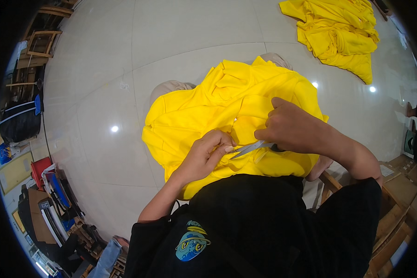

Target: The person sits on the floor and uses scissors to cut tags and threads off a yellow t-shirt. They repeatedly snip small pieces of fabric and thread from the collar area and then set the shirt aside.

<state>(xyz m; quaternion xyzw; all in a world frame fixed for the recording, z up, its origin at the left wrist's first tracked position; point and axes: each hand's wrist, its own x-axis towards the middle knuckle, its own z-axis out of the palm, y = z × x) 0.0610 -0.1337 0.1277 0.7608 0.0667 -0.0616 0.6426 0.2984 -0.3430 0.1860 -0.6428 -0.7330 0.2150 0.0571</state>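
Note:
A bright yellow garment is spread over my lap, bunched in folds. My right hand is closed around a pair of scissors, whose metal blades are parted and point left toward my other hand. My left hand is closed in a pinch of thumb and fingers, right at the blade tips above the cloth. It seems to grip a bit of the yellow fabric, though the pinched part is mostly hidden. A small white spot, perhaps a tag, shows on the garment between the hands.
A heap of yellow garments lies on the tiled floor at the far right. Cardboard boxes and a wooden frame stand close on my right. Along the left are a black bag, a red item and wooden furniture.

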